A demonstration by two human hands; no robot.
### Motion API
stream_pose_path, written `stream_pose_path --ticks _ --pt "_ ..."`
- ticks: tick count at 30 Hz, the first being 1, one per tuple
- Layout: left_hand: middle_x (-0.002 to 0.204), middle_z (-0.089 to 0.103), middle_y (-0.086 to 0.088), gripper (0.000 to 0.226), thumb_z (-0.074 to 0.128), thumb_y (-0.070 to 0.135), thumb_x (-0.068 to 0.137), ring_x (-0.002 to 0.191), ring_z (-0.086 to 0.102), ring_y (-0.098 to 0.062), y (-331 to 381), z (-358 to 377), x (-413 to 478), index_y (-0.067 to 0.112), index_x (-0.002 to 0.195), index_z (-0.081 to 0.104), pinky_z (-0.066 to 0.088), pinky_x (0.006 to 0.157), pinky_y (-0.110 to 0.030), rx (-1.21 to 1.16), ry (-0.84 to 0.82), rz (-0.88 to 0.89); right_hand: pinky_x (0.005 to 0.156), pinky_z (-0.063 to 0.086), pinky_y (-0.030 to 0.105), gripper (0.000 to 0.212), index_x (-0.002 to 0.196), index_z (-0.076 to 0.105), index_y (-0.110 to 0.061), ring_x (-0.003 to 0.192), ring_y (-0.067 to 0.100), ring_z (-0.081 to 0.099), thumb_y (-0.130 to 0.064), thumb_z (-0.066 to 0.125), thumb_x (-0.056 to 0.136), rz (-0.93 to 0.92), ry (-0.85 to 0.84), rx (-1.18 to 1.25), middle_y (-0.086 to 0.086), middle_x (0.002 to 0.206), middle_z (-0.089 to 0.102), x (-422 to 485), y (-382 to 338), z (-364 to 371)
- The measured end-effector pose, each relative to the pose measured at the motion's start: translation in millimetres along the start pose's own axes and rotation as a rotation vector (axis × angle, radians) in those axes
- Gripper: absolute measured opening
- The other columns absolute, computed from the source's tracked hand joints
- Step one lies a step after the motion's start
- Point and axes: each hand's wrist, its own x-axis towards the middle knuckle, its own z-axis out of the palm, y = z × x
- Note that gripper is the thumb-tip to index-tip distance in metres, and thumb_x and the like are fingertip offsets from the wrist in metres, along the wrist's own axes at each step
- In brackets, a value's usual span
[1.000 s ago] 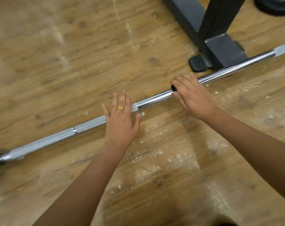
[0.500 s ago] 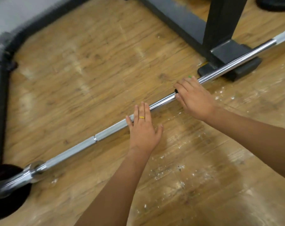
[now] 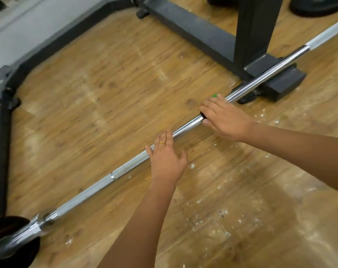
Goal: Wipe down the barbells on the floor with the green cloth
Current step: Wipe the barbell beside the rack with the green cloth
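While the bar (image 3: 125, 170) lies slantwise on the wood floor (image 3: 106, 93), from the near-left corner up toward the far right, we rest our left hand (image 3: 167, 161) flat on its middle, fingers straight and close together, a gold ring (image 3: 162, 143) on one. Just beside it, farther right along the bar, our right hand (image 3: 225, 118) curls over the shaft and grips the cloth (image 3: 214, 95) against it; only a green sliver shows past the fingertips. Beyond that hand the bar crosses a dark rack foot (image 3: 276, 84). At the near-left end it sits over a black plate (image 3: 9, 238).
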Motion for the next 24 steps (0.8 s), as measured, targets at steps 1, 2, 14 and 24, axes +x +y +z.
stream_pose_path --ticks 1,2,14,24 --pt "0.164 0.027 -0.001 0.079 0.057 0.038 0.093 0.152 0.017 -0.019 -1.5 -0.4 -0.3 0.014 0.159 0.022 0.009 0.122 -0.056 0.003 -0.004 0.009 0.121 0.018 0.048 0.046 0.138 0.051 -0.001 0.132 0.035 0.045 -0.033 0.043 0.106 -0.001 -0.001 0.020 0.018 0.136 0.054 1.7 4.0 -2.1" --pt "0.165 0.025 -0.001 0.080 0.058 0.039 0.093 0.153 0.017 -0.019 -2.5 -0.2 -1.2 0.014 0.159 0.021 0.008 0.122 -0.056 0.006 -0.007 0.016 0.121 0.018 0.047 0.045 0.137 0.051 -0.002 0.130 0.034 0.046 -0.033 0.042 0.106 0.031 0.004 0.048 0.016 0.134 0.055 3.2 8.0 -3.5" --pt "0.167 0.019 -0.001 0.082 0.052 0.048 0.096 0.154 0.012 -0.020 6.3 11.6 -38.8 0.013 0.161 0.017 0.011 0.121 -0.056 0.086 0.042 0.029 0.120 0.015 0.045 0.045 0.134 0.056 -0.008 0.127 0.029 0.048 -0.037 0.034 0.107 0.259 0.015 0.133 0.010 0.127 0.060 -24.9 29.6 -16.6" --pt "0.169 0.009 -0.008 0.081 0.041 0.052 0.099 0.157 0.002 -0.021 69.9 23.5 -44.9 0.007 0.161 0.013 -0.001 0.122 -0.054 0.115 0.012 0.151 0.121 0.018 0.043 0.040 0.136 0.054 -0.007 0.135 0.027 0.042 -0.030 0.038 0.108 0.179 -0.008 0.073 0.009 0.135 0.055 -74.7 33.4 -30.0"
